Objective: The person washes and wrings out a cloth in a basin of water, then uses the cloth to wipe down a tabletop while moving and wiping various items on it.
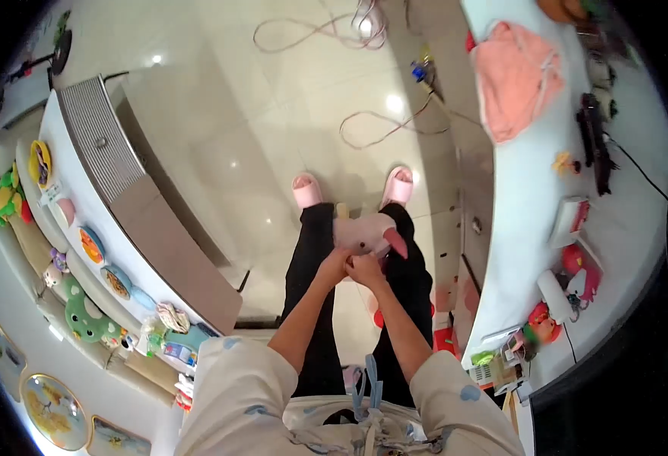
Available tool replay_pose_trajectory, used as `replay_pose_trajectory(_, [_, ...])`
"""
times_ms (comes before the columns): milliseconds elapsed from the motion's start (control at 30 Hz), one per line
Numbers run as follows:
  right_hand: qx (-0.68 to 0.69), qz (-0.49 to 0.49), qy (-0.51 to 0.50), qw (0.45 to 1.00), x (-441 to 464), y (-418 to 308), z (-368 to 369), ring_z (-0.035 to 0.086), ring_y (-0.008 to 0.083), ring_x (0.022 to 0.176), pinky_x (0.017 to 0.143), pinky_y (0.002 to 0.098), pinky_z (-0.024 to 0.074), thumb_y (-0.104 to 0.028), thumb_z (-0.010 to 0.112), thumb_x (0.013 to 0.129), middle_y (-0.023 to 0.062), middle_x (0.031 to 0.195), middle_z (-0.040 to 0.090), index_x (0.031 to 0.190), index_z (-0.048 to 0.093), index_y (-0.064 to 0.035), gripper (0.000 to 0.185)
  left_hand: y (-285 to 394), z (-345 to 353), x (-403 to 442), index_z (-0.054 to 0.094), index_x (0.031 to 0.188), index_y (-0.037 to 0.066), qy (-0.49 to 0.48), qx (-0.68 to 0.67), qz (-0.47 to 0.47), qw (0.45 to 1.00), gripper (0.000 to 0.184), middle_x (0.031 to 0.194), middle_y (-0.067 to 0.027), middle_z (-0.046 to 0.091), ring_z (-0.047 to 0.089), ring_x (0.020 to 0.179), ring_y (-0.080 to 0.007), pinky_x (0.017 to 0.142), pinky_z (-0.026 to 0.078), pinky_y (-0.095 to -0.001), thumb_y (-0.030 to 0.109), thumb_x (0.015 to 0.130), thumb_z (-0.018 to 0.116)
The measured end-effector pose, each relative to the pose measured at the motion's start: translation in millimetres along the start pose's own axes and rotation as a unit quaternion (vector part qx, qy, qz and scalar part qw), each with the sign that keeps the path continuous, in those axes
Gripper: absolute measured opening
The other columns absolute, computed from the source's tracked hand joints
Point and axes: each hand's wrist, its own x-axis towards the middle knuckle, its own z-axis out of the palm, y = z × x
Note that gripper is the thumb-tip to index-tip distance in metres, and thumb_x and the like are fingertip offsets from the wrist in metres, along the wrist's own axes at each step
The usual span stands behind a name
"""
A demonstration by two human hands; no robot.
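Pale plush toy [354, 229] with a pink ear is resting between the person's knees. Left hand [334, 266] and right hand [366, 270] are meeting at its near edge, fingers curled and partly hiding one another; whether they are gripping it cannot be told. Black trousers [308, 285] are covering the heels of the pink slippers [305, 191]. Blue package [179, 353] on the left is showing no readable print.

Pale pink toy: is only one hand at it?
No, the left hand and right hand are together at the near edge of the pale pink toy.
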Motion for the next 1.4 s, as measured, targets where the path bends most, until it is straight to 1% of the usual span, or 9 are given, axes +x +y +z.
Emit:
replay_pose_trajectory(333, [-0.047,-0.037,0.119,0.991,26.3,-53.6,-117.2,0.059,0.0356,0.082,0.081,0.0501,0.0366,-0.030,0.051,0.080,0.0174,0.082,0.064,0.087,0.065,-0.0073,0.028,126.8,-71.4,64.9,0.055,0.083,0.001,0.057,0.137,0.024,0.989,0.012,0.084,-0.0222,0.059,0.058,0.078,-0.0402,0.067,0.045,-0.0474,0.010,0.077,0.056])
replay_pose_trajectory(433, [-0.064,-0.110,0.343,0.931,59.4,-78.7,-150.8,0.059,0.0364,0.087,0.083,0.0518,0.0364,-0.031,0.050,0.081,0.0188,0.090,0.063,0.091,0.064,-0.0066,0.029,152.2,-101.6,99.8,0.054,0.084,0.000,0.109,0.137,0.045,0.984,0.014,0.087,-0.0211,0.059,0.059,0.076,-0.0395,0.066,0.046,-0.0467,0.012,0.077,0.056])
replay_pose_trajectory(600, [0.068,0.025,0.130,0.989,117.5,-136.0,-216.4,0.058,0.0387,0.093,0.082,0.0544,0.0377,-0.031,0.050,0.082,0.0227,0.098,0.062,0.097,0.063,-0.0044,0.033,189.7,-186.0,155.0,0.056,0.083,0.001,0.071,0.039,-0.044,0.996,0.017,0.083,-0.0189,0.060,0.059,0.082,-0.0381,0.069,0.047,-0.0435,0.011,0.071,0.062])
replay_pose_trajectory(700, [0.146,-0.036,0.253,0.956,144.6,-173.2,-228.0,0.060,0.0399,0.086,0.080,0.0504,0.0415,-0.032,0.052,0.081,0.0236,0.088,0.063,0.093,0.064,-0.0018,0.035,175.8,-232.8,183.8,0.062,0.087,0.004,-0.006,0.213,0.018,0.977,0.030,0.087,-0.0162,0.064,0.062,0.079,-0.0329,0.072,0.050,-0.0384,0.013,0.060,0.072])
replay_pose_trajectory(733, [0.155,-0.025,0.259,0.953,156.4,-180.1,-230.3,0.060,0.0399,0.086,0.080,0.0504,0.0415,-0.032,0.052,0.081,0.0236,0.088,0.063,0.093,0.064,-0.0018,0.035,183.7,-246.7,183.1,0.062,0.082,0.005,-0.017,0.180,0.038,0.983,0.013,0.082,-0.0167,0.064,0.061,0.081,-0.0355,0.074,0.048,-0.0418,0.006,0.069,0.059])
replay_pose_trajectory(933, [0.064,0.170,-0.092,0.979,168.7,-258.3,-285.9,0.060,0.0357,0.091,0.084,0.0429,0.0455,-0.029,0.053,0.079,0.0192,0.097,0.064,0.096,0.068,-0.0075,0.031,200.9,-321.4,191.3,0.059,0.105,0.010,-0.227,0.157,-0.068,0.959,0.050,0.094,-0.0117,0.065,0.061,0.092,-0.0299,0.079,0.049,-0.0361,0.030,0.062,0.074])
replay_pose_trajectory(1067, [0.020,0.186,-0.081,0.979,196.7,-265.9,-288.1,0.059,0.0327,0.096,0.086,0.0418,0.0449,-0.029,0.056,0.077,0.0154,0.100,0.064,0.096,0.069,-0.0107,0.029,170.0,-321.5,198.9,0.063,0.105,0.010,-0.189,0.009,-0.023,0.982,0.055,0.091,-0.0122,0.067,0.064,0.087,-0.0258,0.077,0.049,-0.0347,0.030,0.056,0.078])
replay_pose_trajectory(1133, [0.017,0.218,-0.175,0.960,228.8,-221.4,-242.4,0.064,0.0311,0.070,0.064,0.0420,0.0516,-0.024,0.061,0.071,0.0190,0.090,0.065,0.094,0.066,-0.0001,0.034,193.2,-337.4,194.2,0.062,0.106,0.008,-0.183,-0.002,-0.051,0.982,0.055,0.095,-0.0124,0.067,0.064,0.088,-0.0241,0.079,0.049,-0.0348,0.027,0.057,0.078])
replay_pose_trajectory(1400, [-0.068,0.113,-0.053,0.990,284.8,-189.4,-225.9,0.058,0.0313,0.099,0.090,0.0440,0.0410,-0.025,0.061,0.072,0.0145,0.098,0.064,0.097,0.067,-0.0072,0.031,199.5,-343.5,248.1,0.060,0.107,0.005,-0.198,0.152,-0.100,0.963,0.054,0.101,-0.0190,0.063,0.059,0.098,-0.0344,0.080,0.047,-0.0401,0.033,0.063,0.074])
